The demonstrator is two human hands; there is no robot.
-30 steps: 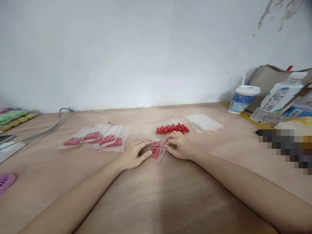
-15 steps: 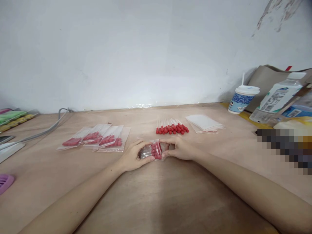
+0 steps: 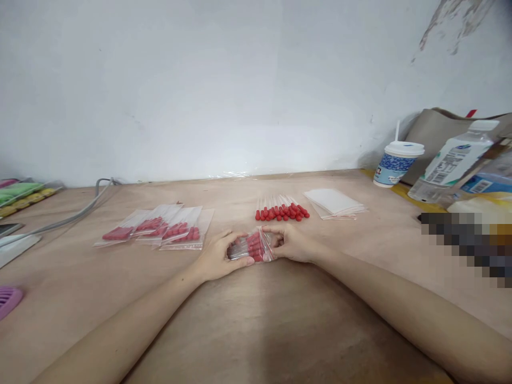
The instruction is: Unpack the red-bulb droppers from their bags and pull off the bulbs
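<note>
A small clear zip bag of red-tipped droppers (image 3: 253, 246) is held just above the wooden table (image 3: 256, 320) between both hands. My left hand (image 3: 218, 256) grips its left end with thumb and fingers closed round it. At the bag's right edge my right hand (image 3: 294, 242) pinches it. Behind them lies a loose row of red-tipped droppers (image 3: 282, 209). To the left is a fanned row of filled bags (image 3: 160, 226). A stack of empty clear bags (image 3: 334, 202) lies to the right of the loose droppers.
At the right stand a lidded paper cup with a straw (image 3: 396, 162), a plastic bottle (image 3: 452, 162) and a grey bag (image 3: 440, 133). A grey cable (image 3: 76, 213), green and yellow packets (image 3: 22, 193) and a purple item (image 3: 8, 300) sit at the left.
The bag lay flat under my fingers a second ago. Both hands have since gathered it up and hold it off the table, turned more on edge.
</note>
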